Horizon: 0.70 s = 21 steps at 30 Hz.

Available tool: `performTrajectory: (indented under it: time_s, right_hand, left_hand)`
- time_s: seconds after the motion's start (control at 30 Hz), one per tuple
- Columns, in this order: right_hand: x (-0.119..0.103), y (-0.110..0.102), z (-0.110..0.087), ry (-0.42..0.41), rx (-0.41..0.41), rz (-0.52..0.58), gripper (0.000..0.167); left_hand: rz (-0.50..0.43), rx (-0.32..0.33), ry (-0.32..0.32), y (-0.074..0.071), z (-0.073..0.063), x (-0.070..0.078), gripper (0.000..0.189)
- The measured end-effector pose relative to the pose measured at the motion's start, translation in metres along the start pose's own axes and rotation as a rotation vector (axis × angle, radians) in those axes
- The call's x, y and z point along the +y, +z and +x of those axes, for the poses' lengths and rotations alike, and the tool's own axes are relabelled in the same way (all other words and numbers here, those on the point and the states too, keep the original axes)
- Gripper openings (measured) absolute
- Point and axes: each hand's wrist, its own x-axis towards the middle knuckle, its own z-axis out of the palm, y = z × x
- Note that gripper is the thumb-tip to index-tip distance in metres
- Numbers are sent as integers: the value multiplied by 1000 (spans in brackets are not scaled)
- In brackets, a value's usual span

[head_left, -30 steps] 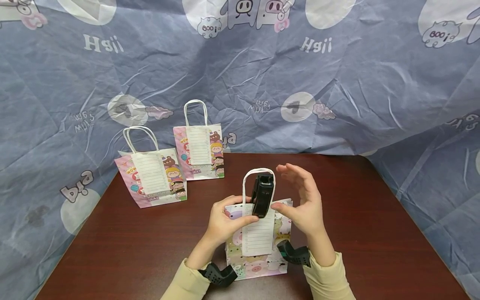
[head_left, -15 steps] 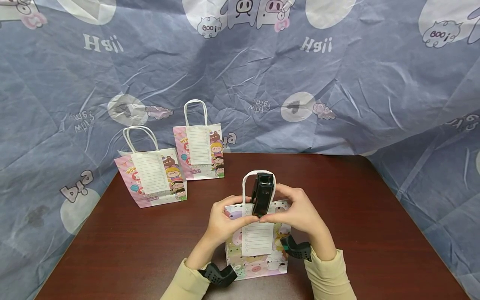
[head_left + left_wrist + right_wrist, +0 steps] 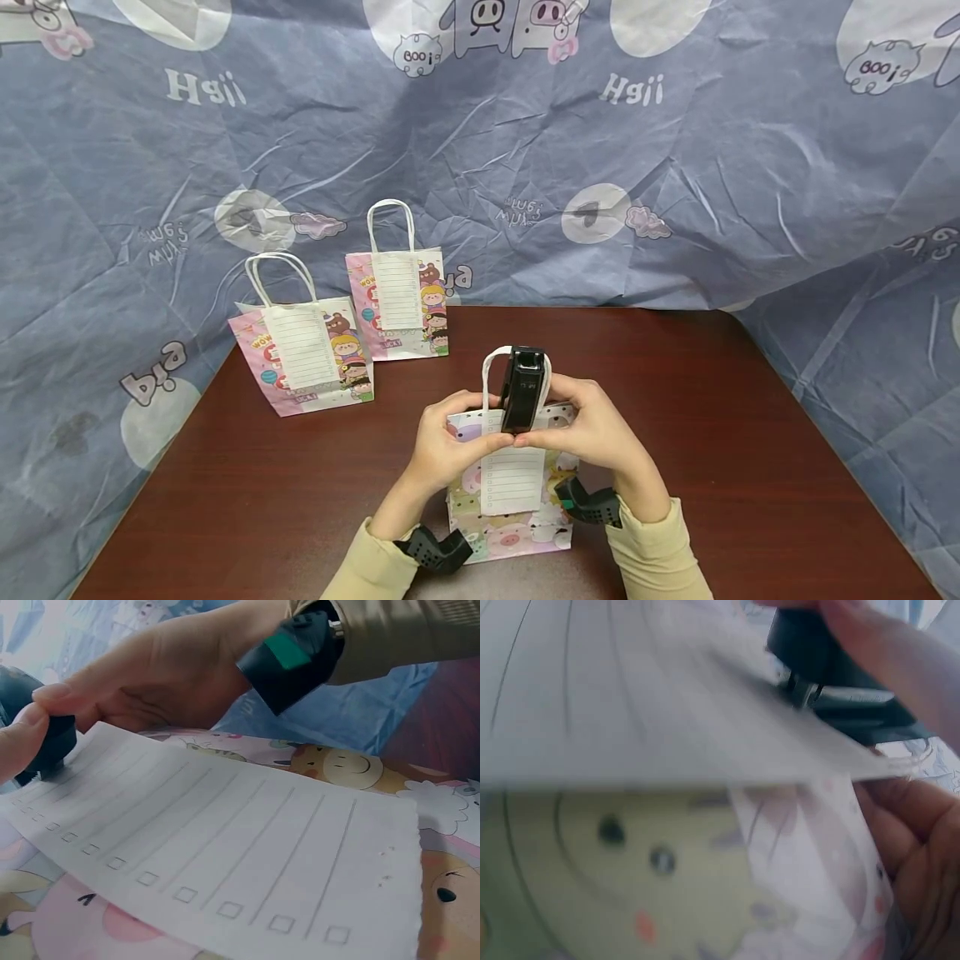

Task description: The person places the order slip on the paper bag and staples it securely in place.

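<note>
A black stapler stands over the top edge of a paper bag printed with cartoon animals. Its jaws straddle that edge and a lined checklist sheet on the bag's front, as the right wrist view shows. My left hand grips the stapler from the left, and my right hand grips it from the right. Both thumbs meet on the near end of the stapler. Behind it rises the bag's white handle. Fingers on the far side are partly hidden by the bag.
Two pink paper bags, a nearer one and a farther one, stand at the back left, each with a lined sheet on its front. A dark wooden table carries everything. A blue patterned cloth hangs behind and at the sides.
My right hand has come in from the right, from spread fingers to a grip on the stapler beside my left thumb. The bag and stapler have shifted slightly left.
</note>
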Motion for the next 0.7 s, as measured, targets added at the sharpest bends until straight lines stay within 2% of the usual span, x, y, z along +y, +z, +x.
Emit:
performTrajectory:
  time_s: [0.13,0.23,0.37,0.47,0.6,0.7]
  right_hand:
    - [11,3,-1,-11,19,21,46]
    - [6,5,0,-9,28,27,43]
    - [5,7,1,26,27,76,42]
    - [14,8,0,35,28,135,42]
    - [17,9,0,28,30,194,40]
    - [19,10,0,11,30,215,39]
  left_hand:
    - [-22,10,57,-1,0,-1,37]
    - [-35,11,73,-2,0,-1,37]
    - [-55,8,77,-2,-4,-16,36]
    - [-63,6,69,-3,-7,-28,36]
    - [-60,6,54,-3,-7,-26,34]
    - [-52,2,44,-3,-4,-20,33]
